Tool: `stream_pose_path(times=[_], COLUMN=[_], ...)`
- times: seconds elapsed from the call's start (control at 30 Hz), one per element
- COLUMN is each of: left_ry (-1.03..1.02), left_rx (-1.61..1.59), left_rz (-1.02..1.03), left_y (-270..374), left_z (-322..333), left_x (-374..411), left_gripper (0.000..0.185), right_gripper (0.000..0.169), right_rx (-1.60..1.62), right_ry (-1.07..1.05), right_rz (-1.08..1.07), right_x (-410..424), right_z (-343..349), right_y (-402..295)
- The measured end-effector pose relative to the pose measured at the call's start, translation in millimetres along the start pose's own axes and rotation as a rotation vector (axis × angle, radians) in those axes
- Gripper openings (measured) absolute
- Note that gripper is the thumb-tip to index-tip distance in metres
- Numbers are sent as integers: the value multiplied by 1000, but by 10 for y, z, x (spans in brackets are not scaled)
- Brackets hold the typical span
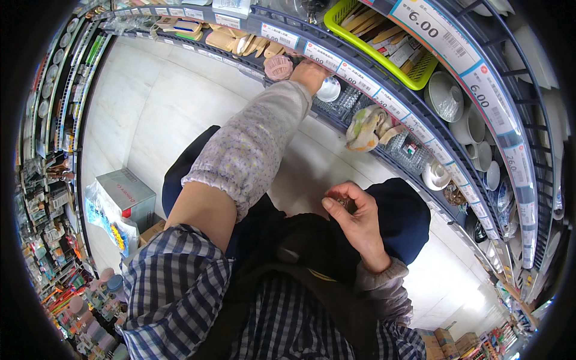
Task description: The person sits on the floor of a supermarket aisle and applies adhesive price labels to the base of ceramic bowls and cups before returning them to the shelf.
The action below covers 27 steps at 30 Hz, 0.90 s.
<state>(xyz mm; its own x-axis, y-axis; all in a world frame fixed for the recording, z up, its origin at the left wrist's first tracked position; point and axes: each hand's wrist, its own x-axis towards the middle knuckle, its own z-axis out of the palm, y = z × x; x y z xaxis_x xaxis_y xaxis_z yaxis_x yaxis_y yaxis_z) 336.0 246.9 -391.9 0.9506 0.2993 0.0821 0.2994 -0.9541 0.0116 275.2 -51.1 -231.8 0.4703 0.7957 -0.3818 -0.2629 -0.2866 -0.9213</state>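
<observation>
My left hand (310,74) reaches into a lower shelf, its fingers hidden behind the price-label rail. Close to it are a pink ribbed plastic basket (278,67) on one side and white bowls (329,89) on the other. My right hand (353,209) is held above my right knee with the fingers curled in. Something small and brownish with a glint shows inside the curl, too unclear to name. A crumpled patterned cloth (366,128) hangs over the lower shelf's front edge, beside clear ribbed glassware (407,150).
Wooden utensils (245,44) lie farther left on that shelf. Above stand a lime-green basket (387,49), white bowls (444,96) and mugs (468,126). A grey carton (126,193) and a plastic package (108,220) sit on the tiled floor (135,90). Another stocked rack (58,148) lines the left.
</observation>
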Motion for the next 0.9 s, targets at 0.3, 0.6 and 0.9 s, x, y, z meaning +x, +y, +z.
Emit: stream_pose_path(times=[0.3, 0.6, 0.9], left_ry=[178, 18, 208], left_rx=[-19, -175, -355], left_rz=[49, 204, 46], left_y=[-126, 89, 146], left_z=[350, 20, 183], left_x=[-50, -410, -435], left_gripper=[37, 21, 16], right_gripper=[19, 18, 17], right_rx=[-32, -71, -54], right_ry=[-7, 14, 28], right_rz=[6, -65, -54], right_x=[-20, -51, -63], right_z=[-33, -35, -26], right_y=[-26, -32, -63])
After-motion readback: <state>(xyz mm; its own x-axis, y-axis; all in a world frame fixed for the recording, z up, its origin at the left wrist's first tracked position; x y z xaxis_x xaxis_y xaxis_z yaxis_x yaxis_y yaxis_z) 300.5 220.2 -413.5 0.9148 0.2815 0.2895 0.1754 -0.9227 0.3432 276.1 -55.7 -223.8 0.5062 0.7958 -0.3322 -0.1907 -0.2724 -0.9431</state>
